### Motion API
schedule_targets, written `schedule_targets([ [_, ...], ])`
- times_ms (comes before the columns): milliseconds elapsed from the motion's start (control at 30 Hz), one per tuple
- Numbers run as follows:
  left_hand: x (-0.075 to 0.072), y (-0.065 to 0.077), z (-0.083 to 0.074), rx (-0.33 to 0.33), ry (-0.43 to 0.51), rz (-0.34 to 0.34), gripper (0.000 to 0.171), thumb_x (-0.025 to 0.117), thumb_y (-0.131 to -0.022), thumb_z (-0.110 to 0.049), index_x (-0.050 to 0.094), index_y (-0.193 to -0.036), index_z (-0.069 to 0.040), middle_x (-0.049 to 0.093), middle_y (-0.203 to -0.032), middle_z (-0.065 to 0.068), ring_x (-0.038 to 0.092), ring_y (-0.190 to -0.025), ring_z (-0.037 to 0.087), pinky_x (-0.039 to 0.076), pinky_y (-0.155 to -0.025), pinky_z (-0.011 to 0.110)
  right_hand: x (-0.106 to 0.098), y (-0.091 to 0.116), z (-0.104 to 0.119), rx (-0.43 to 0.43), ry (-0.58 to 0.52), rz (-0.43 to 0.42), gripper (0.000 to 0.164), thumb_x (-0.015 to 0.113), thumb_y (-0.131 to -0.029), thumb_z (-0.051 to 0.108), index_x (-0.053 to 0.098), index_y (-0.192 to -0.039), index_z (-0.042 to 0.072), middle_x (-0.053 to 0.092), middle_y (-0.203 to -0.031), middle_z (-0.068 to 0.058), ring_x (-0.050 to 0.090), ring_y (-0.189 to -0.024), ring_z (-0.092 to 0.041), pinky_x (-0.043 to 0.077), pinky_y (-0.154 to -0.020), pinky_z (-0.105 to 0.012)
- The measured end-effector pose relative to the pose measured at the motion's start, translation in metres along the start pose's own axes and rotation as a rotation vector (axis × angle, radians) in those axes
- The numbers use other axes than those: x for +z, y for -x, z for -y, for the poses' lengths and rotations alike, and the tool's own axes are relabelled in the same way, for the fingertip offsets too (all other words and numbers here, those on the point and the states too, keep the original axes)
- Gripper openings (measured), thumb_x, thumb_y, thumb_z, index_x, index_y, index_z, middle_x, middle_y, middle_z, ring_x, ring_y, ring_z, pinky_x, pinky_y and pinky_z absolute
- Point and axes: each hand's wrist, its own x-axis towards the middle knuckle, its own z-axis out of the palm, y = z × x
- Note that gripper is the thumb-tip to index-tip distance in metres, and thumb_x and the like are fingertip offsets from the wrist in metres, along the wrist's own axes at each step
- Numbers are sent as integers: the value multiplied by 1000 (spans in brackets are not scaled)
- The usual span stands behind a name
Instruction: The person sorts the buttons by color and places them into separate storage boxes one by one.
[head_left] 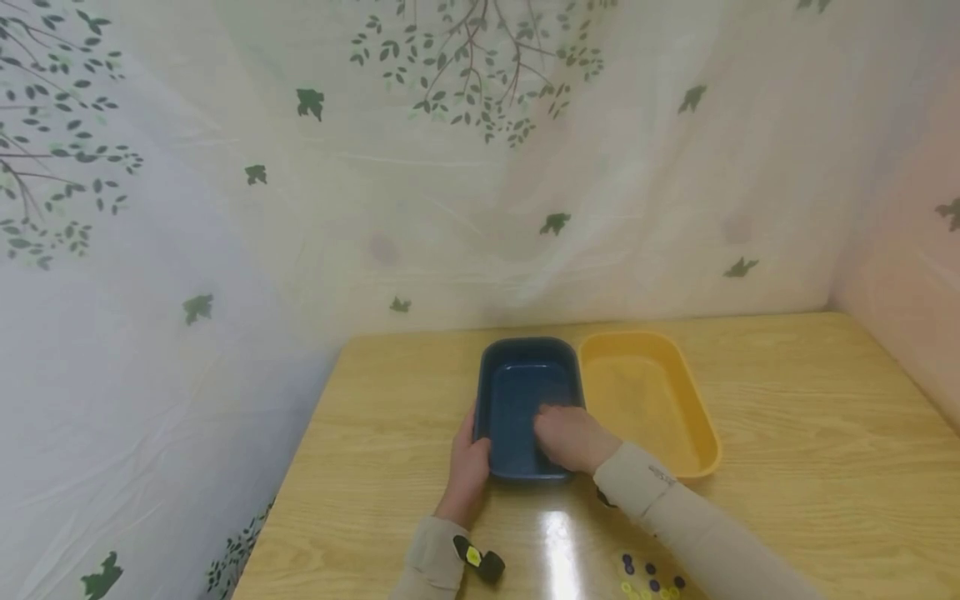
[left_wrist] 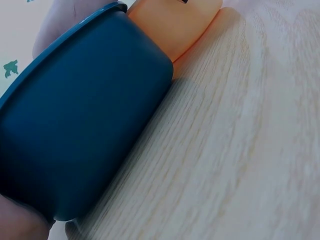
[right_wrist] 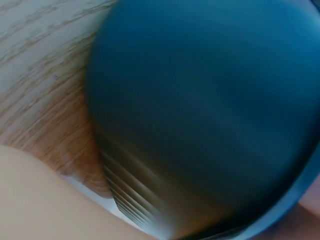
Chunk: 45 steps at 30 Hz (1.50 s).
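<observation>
Here's our blue tray [head_left: 517, 392] on the table [head_left: 375, 467], and we see the left hand [head_left: 468, 467] clamped on its side at eight o'clock, thumb at the rim. At four o'clock the right hand [head_left: 576, 437] dips inside, apart from its partner; whether it pinches anything, we cannot tell. Yellow tray [head_left: 637, 400] at three, small rings [head_left: 650, 568] at five! We'd want that left grip firm against sliding, the right fingers low and gentle.

The left hand [head_left: 469, 468] points forward while the right hand [head_left: 573, 437] slants inward, fingertips hidden.
</observation>
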Motion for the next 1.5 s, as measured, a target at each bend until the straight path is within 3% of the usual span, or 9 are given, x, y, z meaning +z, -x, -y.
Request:
schedule_targets([
  [133, 0, -1, 4, 0, -6, 7, 69, 36, -82, 13, 28, -150, 4, 31, -153, 21, 25, -142, 36, 21, -116, 51, -4, 2, 0, 2, 9, -17, 13, 69, -83, 15, 64, -73, 9, 57, -72, -4, 56, -60, -18, 50, -49, -32],
  [400, -1, -12, 31, -14, 20, -21, 71, 36, -83, 12, 29, -152, -5, 31, -155, 14, 24, -143, 30, 20, -116, 48, -19, 11, 2, -40, 28, -96, 18, 73, -82, 21, 64, -72, 10, 55, -71, -2, 54, -60, -16, 49, -47, -30],
  [700, -2, -14, 34, -13, 2, -38, 72, 36, -82, 11, 31, -152, -7, 33, -155, 12, 26, -143, 29, 21, -116, 48, -40, 27, 8, -61, 20, -156, 15, 74, -82, 20, 65, -76, 10, 55, -73, 1, 54, -63, -14, 49, -50, -27],
  [933, -2, -15, 35, -23, -24, -44, 72, 36, -83, 10, 31, -152, -6, 33, -155, 12, 26, -143, 31, 21, -116, 48, -56, 61, 8, -24, -78, -192, 12, 76, -80, 16, 66, -78, 9, 54, -75, 3, 54, -65, -13, 51, -57, -26],
  [1200, -2, -11, 27, -22, -12, -7, 72, 37, -83, 10, 28, -153, -6, 30, -156, 12, 25, -143, 30, 20, -117, 48, -60, 116, 16, -7, -93, -180, 9, 75, -80, 15, 67, -82, 17, 56, -81, 8, 52, -69, -9, 49, -59, -27],
  [1333, -3, -13, 30, -6, -26, -14, 72, 37, -82, 9, 30, -152, -7, 32, -155, 12, 26, -143, 29, 20, -116, 48, -51, 143, 24, 10, -168, -138, 10, 74, -81, 17, 65, -82, 20, 50, -80, 15, 45, -67, -3, 46, -58, -25],
  [1500, -5, -15, 33, -14, -30, -22, 72, 38, -83, 8, 30, -153, -10, 31, -156, 10, 25, -143, 29, 19, -117, 47, -20, 162, 23, -30, -279, -108, 15, 75, -78, 16, 63, -79, 23, 41, -77, 19, 40, -66, 1, 41, -54, -23],
])
